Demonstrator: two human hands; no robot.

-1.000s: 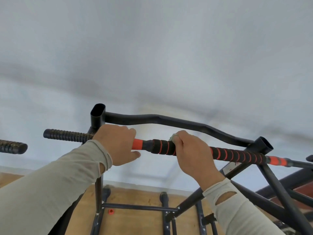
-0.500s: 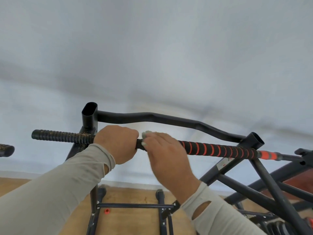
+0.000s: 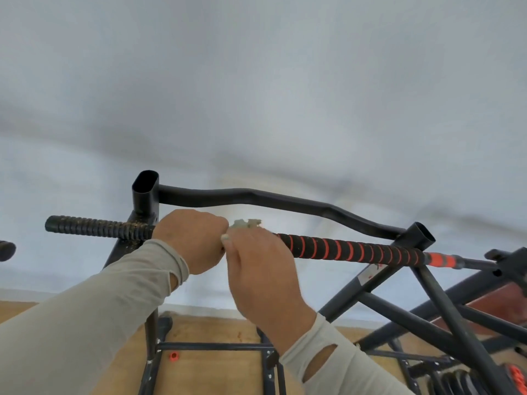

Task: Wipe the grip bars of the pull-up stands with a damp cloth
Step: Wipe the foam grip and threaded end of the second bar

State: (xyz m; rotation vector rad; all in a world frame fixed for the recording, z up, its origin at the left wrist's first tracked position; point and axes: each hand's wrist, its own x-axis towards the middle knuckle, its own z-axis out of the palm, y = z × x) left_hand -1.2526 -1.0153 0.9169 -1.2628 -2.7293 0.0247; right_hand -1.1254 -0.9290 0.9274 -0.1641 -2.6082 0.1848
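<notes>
Now both hands (image 3: 258,269) grip ribbed foam bar (image 3: 350,250).

Both arms reach up from the lower frame, left from 8 o'clock, right from 5 o'clock, converging near centre. Both wear pale grey-beige sleeves; each cuff has a slit near the wrist showing skin.

Left hand (image 3: 191,241): fist closed, fingers wrapped over the grip bar (image 3: 342,249), knuckles up, back of hand toward camera.

Right hand (image 3: 261,269): immediately at 3 o'clock of the left, touching it. Fingers curled over the bar, thumb tip against the left fist. A bit of pale cloth (image 3: 247,223) protrudes above its fingers at 12 o'clock.
</notes>
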